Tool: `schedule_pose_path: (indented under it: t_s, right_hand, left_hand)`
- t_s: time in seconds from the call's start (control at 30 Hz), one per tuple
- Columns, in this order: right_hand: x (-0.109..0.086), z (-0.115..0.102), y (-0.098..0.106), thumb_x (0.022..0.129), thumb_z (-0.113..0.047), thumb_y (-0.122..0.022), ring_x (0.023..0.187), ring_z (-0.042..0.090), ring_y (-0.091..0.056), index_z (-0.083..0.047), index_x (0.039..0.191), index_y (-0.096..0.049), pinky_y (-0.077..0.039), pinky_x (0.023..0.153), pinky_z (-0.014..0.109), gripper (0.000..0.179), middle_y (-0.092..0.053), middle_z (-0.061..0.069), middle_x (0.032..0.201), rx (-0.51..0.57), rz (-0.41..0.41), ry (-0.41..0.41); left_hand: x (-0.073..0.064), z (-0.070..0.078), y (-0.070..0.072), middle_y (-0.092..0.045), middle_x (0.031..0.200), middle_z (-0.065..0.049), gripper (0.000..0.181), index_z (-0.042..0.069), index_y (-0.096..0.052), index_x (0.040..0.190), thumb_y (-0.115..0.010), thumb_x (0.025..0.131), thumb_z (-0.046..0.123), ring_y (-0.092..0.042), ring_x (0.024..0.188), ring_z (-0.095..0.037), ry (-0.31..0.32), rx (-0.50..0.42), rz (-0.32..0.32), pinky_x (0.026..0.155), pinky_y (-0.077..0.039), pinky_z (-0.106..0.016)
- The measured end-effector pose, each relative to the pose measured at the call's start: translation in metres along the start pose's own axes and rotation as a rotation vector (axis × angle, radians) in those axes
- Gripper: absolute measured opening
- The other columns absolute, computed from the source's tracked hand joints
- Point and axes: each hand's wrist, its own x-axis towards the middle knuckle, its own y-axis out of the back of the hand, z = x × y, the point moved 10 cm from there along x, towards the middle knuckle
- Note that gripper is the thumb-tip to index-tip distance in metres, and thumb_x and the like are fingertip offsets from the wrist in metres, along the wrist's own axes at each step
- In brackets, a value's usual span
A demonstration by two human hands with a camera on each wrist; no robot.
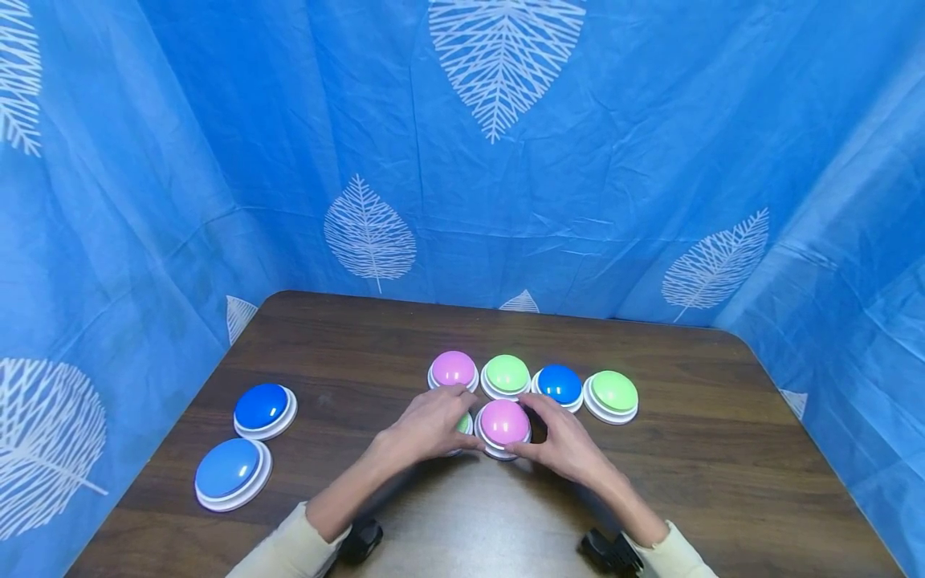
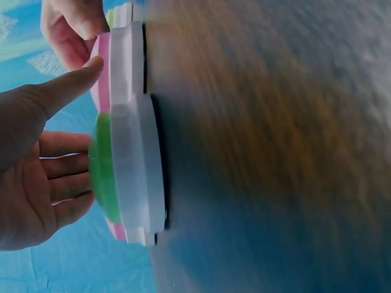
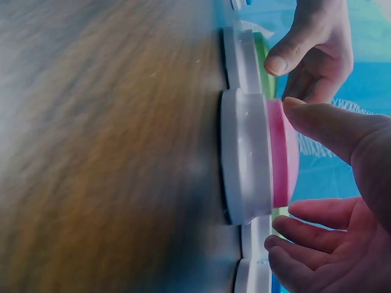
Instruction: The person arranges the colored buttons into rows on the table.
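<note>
Dome-topped push buttons with white round bases stand on the table. In the head view, my right hand (image 1: 567,441) holds the near pink button (image 1: 504,422) between its thumb at the near edge and fingers at the far right edge. My left hand (image 1: 429,425) arches over the near green button (image 2: 105,168), covering most of it in the head view. Its thumb reaches across to the left edge of the same pink button, while its other fingers extend loosely behind the green dome. Both buttons sit side by side, bases flat on the wood.
Behind them runs a row: a pink button (image 1: 453,369), a green button (image 1: 507,374), a dark blue button (image 1: 560,385) and another green button (image 1: 613,392). Two blue buttons (image 1: 262,408) stand at the table's left. Blue leaf-patterned cloth (image 1: 578,185) hangs around the wooden table (image 1: 723,466).
</note>
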Motion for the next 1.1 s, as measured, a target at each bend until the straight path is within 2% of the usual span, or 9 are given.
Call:
schedule_pose_path:
  t_s: [0.2, 0.43, 0.6, 0.83, 1.1]
  right_hand:
    - [0.004, -0.02, 0.003, 0.077, -0.033, -0.086, 0.125, 0.035, -0.053, -0.002, 0.136, -0.056, -0.045, 0.1, 0.053, 0.073, -0.058, 0.014, 0.133, 0.017, 0.036, 0.086]
    - [0.012, -0.045, -0.003, 0.076, -0.034, -0.086, 0.127, 0.033, -0.051, -0.003, 0.137, -0.055, -0.046, 0.1, 0.051, 0.075, -0.057, 0.013, 0.136, 0.064, 0.034, 0.14]
    - [0.02, -0.064, -0.012, 0.077, -0.037, -0.086, 0.131, 0.031, -0.048, -0.004, 0.139, -0.053, -0.042, 0.104, 0.05, 0.077, -0.056, 0.011, 0.138, 0.072, -0.002, 0.177]
    - [0.031, -0.09, -0.023, 0.079, -0.037, -0.083, 0.131, 0.033, -0.049, -0.005, 0.14, -0.052, -0.04, 0.106, 0.052, 0.076, -0.055, 0.013, 0.14, 0.042, -0.018, 0.228]
    - [0.04, -0.114, -0.041, 0.079, -0.033, -0.083, 0.133, 0.03, -0.046, -0.004, 0.141, -0.05, -0.038, 0.108, 0.048, 0.076, -0.053, 0.012, 0.142, 0.087, -0.067, 0.245]
  left_hand:
    - [-0.009, -0.008, 0.01, -0.065, 0.115, -0.006, 0.069, 0.007, -0.063, 0.127, -0.08, 0.078, 0.052, -0.061, 0.099, -0.02, 0.032, 0.009, 0.012, 0.083, -0.054, -0.039]
    - [-0.024, -0.023, 0.022, -0.064, 0.116, -0.007, 0.069, 0.007, -0.06, 0.13, -0.083, 0.078, 0.046, -0.061, 0.098, -0.021, 0.091, -0.058, 0.022, 0.084, -0.053, -0.042]
    - [-0.037, -0.04, 0.03, -0.064, 0.121, -0.009, 0.069, 0.006, -0.061, 0.13, -0.083, 0.078, 0.045, -0.062, 0.107, -0.025, 0.16, -0.084, 0.033, 0.09, -0.053, -0.047]
    - [-0.054, -0.068, 0.044, -0.062, 0.128, -0.014, 0.071, 0.004, -0.061, 0.131, -0.084, 0.077, 0.044, -0.059, 0.117, -0.031, 0.26, -0.064, 0.043, 0.095, -0.05, -0.052]
    - [-0.074, -0.096, 0.059, -0.057, 0.133, -0.021, 0.075, 0.001, -0.058, 0.133, -0.083, 0.078, 0.045, -0.055, 0.121, -0.039, 0.35, -0.045, 0.035, 0.094, -0.048, -0.058]
